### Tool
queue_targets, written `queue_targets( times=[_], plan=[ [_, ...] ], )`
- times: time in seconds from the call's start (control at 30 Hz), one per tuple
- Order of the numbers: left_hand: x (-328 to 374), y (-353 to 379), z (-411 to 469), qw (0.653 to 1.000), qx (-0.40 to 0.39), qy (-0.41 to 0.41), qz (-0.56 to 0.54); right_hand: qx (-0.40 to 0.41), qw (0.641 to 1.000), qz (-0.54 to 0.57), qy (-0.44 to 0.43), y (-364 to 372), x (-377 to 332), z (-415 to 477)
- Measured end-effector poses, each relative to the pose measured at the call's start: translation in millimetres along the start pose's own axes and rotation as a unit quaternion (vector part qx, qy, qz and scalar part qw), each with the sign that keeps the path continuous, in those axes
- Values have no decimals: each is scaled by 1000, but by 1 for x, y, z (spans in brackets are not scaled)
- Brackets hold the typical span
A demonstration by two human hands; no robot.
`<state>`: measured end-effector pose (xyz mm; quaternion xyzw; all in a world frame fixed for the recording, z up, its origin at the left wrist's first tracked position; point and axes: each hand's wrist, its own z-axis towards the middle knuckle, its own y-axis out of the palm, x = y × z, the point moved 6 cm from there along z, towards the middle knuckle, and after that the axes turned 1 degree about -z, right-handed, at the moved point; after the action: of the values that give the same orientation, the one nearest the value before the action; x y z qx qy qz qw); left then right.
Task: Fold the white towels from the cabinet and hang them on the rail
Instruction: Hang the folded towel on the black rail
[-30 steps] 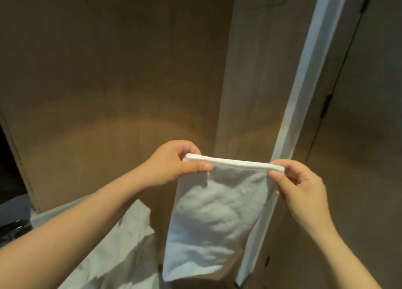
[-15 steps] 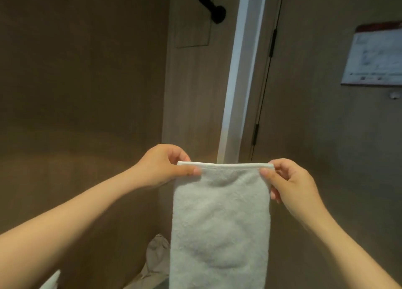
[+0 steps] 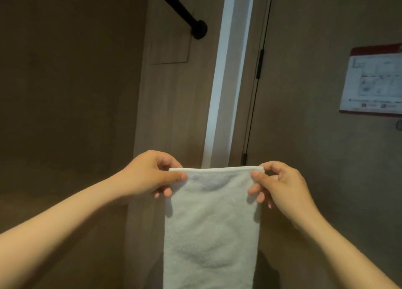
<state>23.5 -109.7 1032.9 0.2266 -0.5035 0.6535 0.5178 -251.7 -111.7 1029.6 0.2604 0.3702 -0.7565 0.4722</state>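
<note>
You've got the white towel point(image 3: 211, 228) up in front of you at centre frame, folded into a long narrow strip that hangs straight down and runs off the bottom edge. Your left hand point(image 3: 150, 173) pinches the upper left corner, thumb pressed on the front face, fingers curled behind. Your right hand point(image 3: 280, 184) pinches the upper right corner the same way, thumb on the near side. The top fold stretches level and taut between the two grips. Up in the upper left of the frame, the black rail point(image 3: 174, 8) angles down to its round mount on the brown panel, well above the towel. A framed notice point(image 3: 374, 80) sits on the door at right.
</note>
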Motion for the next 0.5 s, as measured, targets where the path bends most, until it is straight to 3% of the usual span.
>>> queue_targets(
  times=[0.33, 0.5],
  plan=[
    [13, -51, 65, 989, 137, 11, -59, 2, 985, 147, -88, 45, 1, 114],
    [25, -76, 76, 962, 260, 70, 56, -4, 977, 148, -155, 76, -3, 160]
  ],
)
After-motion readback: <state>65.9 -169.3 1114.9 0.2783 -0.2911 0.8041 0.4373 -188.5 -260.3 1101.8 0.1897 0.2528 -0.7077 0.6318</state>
